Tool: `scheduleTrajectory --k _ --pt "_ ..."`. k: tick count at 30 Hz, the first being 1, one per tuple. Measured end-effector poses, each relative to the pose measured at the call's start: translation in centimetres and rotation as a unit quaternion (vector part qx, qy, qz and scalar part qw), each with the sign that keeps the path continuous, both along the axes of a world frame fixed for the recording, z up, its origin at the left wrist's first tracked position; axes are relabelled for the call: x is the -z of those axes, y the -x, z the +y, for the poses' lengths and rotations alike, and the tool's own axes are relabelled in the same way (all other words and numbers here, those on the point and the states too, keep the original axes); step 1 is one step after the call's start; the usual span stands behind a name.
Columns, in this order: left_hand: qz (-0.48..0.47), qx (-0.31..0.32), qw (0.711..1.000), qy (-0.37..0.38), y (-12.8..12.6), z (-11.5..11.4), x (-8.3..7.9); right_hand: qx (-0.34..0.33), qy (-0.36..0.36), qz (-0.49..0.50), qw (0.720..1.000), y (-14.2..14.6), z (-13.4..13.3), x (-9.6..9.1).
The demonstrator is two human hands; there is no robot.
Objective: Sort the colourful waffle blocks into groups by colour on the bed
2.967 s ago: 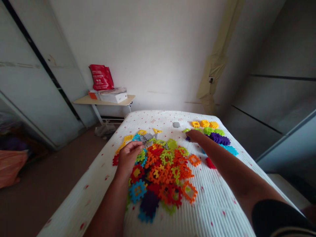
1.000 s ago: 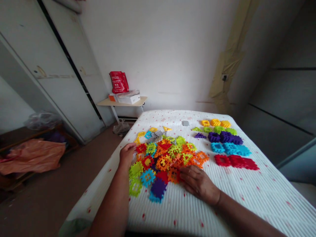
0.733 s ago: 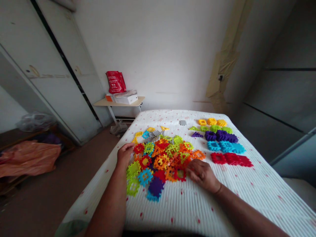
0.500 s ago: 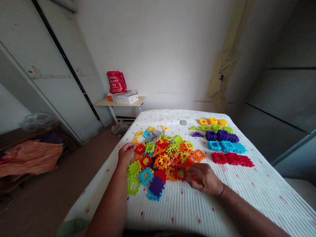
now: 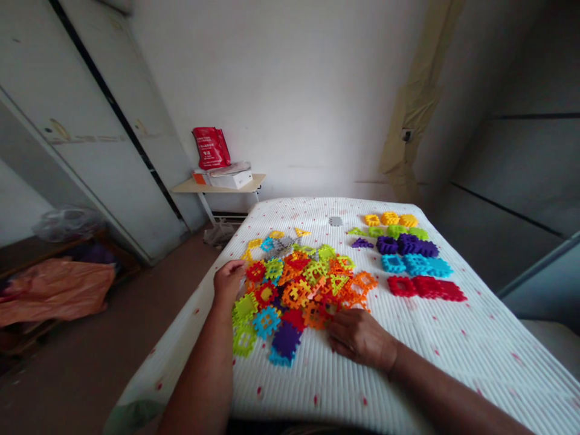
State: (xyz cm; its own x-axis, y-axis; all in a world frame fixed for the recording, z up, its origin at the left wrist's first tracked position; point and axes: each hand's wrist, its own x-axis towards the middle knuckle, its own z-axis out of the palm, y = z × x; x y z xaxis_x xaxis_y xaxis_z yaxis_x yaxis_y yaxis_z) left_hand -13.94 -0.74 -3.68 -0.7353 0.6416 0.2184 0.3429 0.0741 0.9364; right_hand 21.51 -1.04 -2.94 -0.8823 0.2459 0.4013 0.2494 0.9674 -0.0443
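Observation:
A mixed pile of colourful interlocking plastic tiles lies on a white ribbed mattress. My left hand rests at the pile's left edge beside a red tile, fingers curled. My right hand lies palm down at the pile's near right edge. Its bent fingers touch orange and red tiles, and what is under them is hidden. To the right lie sorted rows: yellow tiles, green tiles, purple tiles, blue tiles and red tiles.
A single grey tile lies at the far side of the mattress. A small table against the wall carries a red bag and a white box. Wardrobe doors and an orange cloth are at left.
Three seconds ago my right hand reached to the far sorted rows; it has since come back to the pile's near edge and shifted slightly left. My left hand has stayed at the left edge.

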Motion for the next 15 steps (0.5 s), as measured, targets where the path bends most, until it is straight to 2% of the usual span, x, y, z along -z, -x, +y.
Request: scheduleTrajectory --k 3,6,8,11,13,15 --pt "0.052 -0.054 0.997 -0.023 -0.3 -0.5 -1.3 -0.003 -0.013 0.014 1.000 0.0 0.1 0.2" --pt "0.143 -0.061 0.987 -0.043 -1.9 -1.5 -3.4 0.003 -0.031 0.038 0.999 0.0 0.2 0.3" --pt "0.223 -0.018 0.974 -0.031 -3.8 -2.5 -4.9 0.008 -0.040 0.052 0.998 -0.1 0.2 0.2" --pt "0.323 0.117 0.939 0.013 -7.0 -4.6 -6.2 0.017 -0.052 0.069 0.996 -0.1 0.4 0.2" --pt "0.385 0.206 0.895 0.090 -8.7 -6.4 -6.1 0.026 -0.060 0.074 0.995 -0.1 0.5 0.3" --pt "0.418 0.236 0.862 0.166 -9.9 -8.1 -5.1 0.028 -0.065 0.070 0.995 -0.1 0.7 0.4"
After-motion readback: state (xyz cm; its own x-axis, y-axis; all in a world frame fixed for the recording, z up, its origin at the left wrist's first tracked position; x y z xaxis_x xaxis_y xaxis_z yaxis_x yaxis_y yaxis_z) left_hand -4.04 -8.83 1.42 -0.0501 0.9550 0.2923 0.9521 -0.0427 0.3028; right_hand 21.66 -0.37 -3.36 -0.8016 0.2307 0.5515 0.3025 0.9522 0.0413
